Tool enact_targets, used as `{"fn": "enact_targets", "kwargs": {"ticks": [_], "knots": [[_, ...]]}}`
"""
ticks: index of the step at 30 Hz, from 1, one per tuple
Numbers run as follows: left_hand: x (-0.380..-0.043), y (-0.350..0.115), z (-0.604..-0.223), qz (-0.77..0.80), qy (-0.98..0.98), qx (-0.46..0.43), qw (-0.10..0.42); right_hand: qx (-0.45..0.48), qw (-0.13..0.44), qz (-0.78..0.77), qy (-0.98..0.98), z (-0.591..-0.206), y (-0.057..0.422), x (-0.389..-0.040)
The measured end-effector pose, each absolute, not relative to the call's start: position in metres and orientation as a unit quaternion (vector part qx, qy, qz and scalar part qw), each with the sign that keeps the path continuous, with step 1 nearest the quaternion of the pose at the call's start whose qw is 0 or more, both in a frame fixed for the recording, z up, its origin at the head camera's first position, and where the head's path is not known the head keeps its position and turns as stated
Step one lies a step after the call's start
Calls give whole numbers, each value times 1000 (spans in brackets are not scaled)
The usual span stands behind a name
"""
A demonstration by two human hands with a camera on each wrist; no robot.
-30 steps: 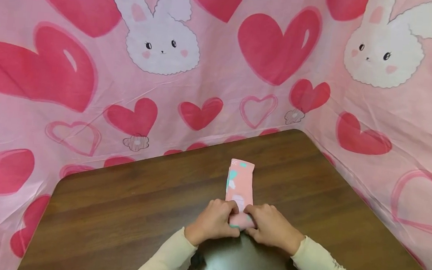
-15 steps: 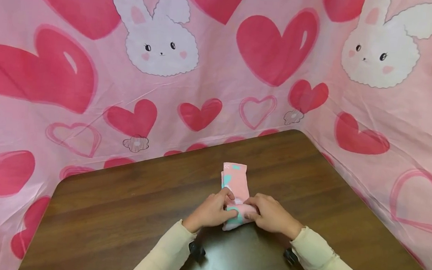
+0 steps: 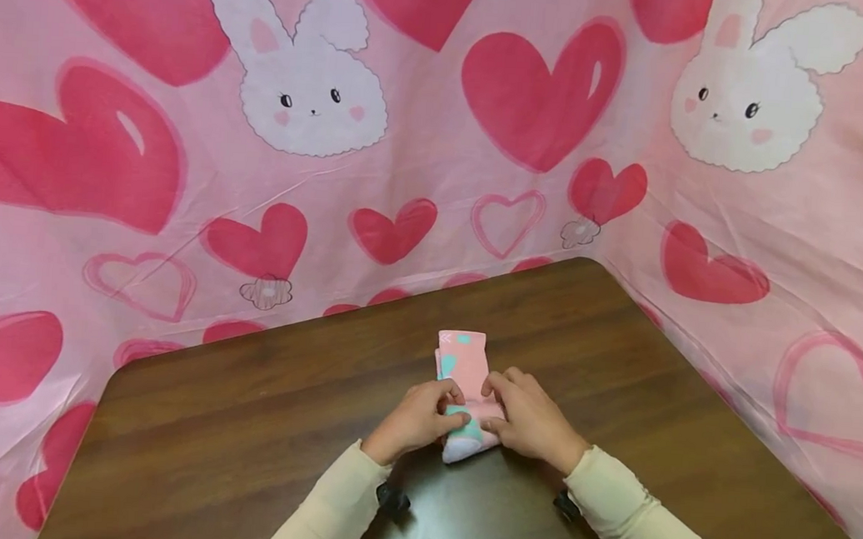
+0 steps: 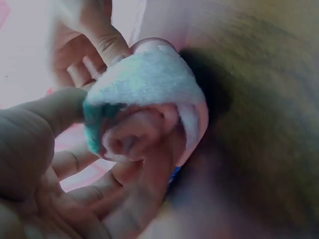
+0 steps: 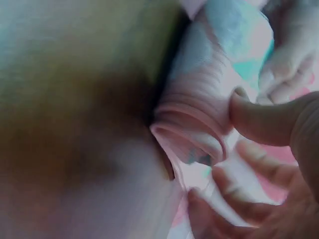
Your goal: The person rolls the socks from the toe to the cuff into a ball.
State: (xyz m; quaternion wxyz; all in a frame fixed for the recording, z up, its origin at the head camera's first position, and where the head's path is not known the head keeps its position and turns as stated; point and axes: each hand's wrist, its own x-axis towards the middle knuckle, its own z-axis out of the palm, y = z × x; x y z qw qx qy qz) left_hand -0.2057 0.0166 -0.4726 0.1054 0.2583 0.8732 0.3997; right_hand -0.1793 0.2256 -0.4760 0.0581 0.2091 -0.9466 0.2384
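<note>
A pink pair of socks [image 3: 466, 357] with mint and white patches lies on the table, its near part rolled up and its far part flat. My left hand [image 3: 415, 417] grips the left end of the roll, thumb on top. At the right end, my right hand [image 3: 535, 417] holds the roll between thumb and bent fingers. The left wrist view shows the roll's open end [image 4: 144, 79], with fingertips against its inner layers. In the right wrist view, the thumb presses the coiled layers [image 5: 194, 109] while the other fingers spread around the edge.
The dark wooden table [image 3: 255, 424] has rounded corners. Behind it and to its right hangs a pink cloth [image 3: 411, 134] printed with hearts and rabbits. Black wrist devices [image 3: 393, 501] sit under both cream sleeves [image 3: 332, 505].
The near end of the socks has been turned into a thicker roll, showing more mint and white. The socks have shifted slightly left, and the right hand's fingers have lifted a little.
</note>
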Motion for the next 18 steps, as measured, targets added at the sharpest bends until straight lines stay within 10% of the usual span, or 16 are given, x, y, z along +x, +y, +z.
{"fn": "enact_targets", "kwargs": {"ticks": [8,18], "knots": [[-188,22,-470,229,877,407,-113,334,243,101,-905,-483,225,-169],[-180,27,-472,84,888,426,-154,386,201,37,-900,-486,228,-169]]}}
